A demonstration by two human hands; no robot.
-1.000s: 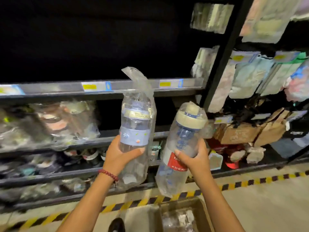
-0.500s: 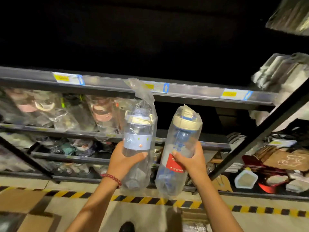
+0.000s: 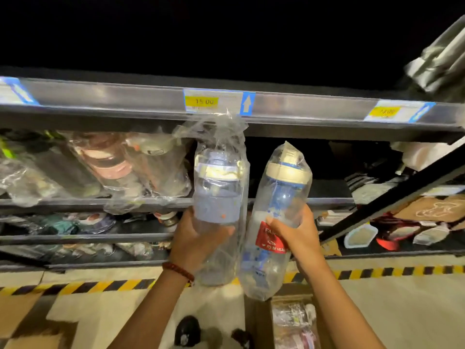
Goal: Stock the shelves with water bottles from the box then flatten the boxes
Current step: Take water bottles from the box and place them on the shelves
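My left hand (image 3: 195,244) grips a clear water bottle with a blue band (image 3: 217,195), wrapped in a plastic bag and held upright. My right hand (image 3: 299,236) grips a second bagged bottle with a cream lid and a red label (image 3: 278,212), tilted slightly right. Both are raised in front of the metal shelf rail (image 3: 125,96) with its price tags. On the shelf just below that rail, to the left, lie several bagged bottles (image 3: 120,162). The open cardboard box (image 3: 294,321), with more bagged bottles inside, stands on the floor under my right forearm.
A black diagonal upright (image 3: 392,197) divides this bay from the goods on the right. Yellow-black hazard tape (image 3: 75,288) runs along the floor at the shelf base. Flat cardboard (image 3: 22,321) lies at lower left. My shoes (image 3: 187,331) are below.
The view has swung left and nearer to the shelf. Both bottles have risen toward the upper shelf rail, and my grips are unchanged.
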